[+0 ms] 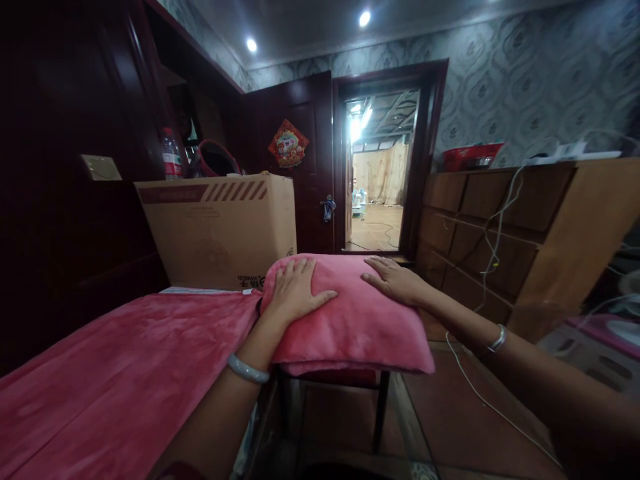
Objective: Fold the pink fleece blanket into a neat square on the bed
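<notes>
A folded pink plush blanket (350, 320) lies in a thick pad on a dark-legged chair (381, 407). On its left part my left hand (297, 290) rests flat, fingers spread and thumb pointing right. Across the far right part of the same blanket lies my right hand (393, 277), palm down with its fingers stretched out. Neither hand grips anything. Beside the chair on the left, a second pink plush cover (130, 360) is spread over a low bed-like surface, with a white tag at its far edge.
A large cardboard box (215, 230) stands behind the cover, with a bottle (171, 155) on top. An open doorway (380, 173) is straight ahead. On the right are a wooden drawer cabinet (480, 227), a hanging white cable (495, 247) and a pink-and-white plastic item (600, 347).
</notes>
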`<state>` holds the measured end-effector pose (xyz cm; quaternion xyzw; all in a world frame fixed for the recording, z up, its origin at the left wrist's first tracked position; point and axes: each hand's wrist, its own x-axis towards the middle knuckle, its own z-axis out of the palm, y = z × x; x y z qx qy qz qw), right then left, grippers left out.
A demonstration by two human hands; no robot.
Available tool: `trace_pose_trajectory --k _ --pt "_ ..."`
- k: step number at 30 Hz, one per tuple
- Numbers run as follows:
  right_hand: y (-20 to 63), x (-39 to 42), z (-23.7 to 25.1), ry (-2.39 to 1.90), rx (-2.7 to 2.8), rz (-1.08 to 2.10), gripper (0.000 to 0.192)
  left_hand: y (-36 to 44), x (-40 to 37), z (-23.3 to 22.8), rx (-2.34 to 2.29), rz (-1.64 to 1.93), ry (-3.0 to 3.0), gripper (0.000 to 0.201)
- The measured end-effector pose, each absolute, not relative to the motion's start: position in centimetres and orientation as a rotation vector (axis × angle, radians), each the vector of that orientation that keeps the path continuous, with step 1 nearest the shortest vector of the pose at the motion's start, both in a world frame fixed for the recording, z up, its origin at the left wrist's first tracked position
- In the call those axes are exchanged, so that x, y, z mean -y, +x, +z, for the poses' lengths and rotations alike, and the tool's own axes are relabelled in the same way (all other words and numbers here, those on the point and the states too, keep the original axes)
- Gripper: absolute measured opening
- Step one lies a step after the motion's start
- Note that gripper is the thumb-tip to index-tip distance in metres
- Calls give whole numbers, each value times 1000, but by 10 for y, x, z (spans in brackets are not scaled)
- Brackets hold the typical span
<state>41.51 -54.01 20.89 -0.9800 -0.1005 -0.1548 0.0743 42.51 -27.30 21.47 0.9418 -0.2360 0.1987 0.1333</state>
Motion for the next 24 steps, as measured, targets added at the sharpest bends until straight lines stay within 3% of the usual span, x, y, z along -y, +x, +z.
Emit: trace_pose_trajectory --k 7,11,14,24 --pt "425 522 256 -2979 394 -508 80 425 270 215 714 585 2725 90" --pt "436 471 278 -2900 647 -558 67 426 270 214 679 599 2685 105" --pt "439 445 267 -2918 795 -453 61 425 270 212 654 594 2684 113" --pt "425 485 232 -2945 543 -513 79 430 267 229 698 426 2730 96"
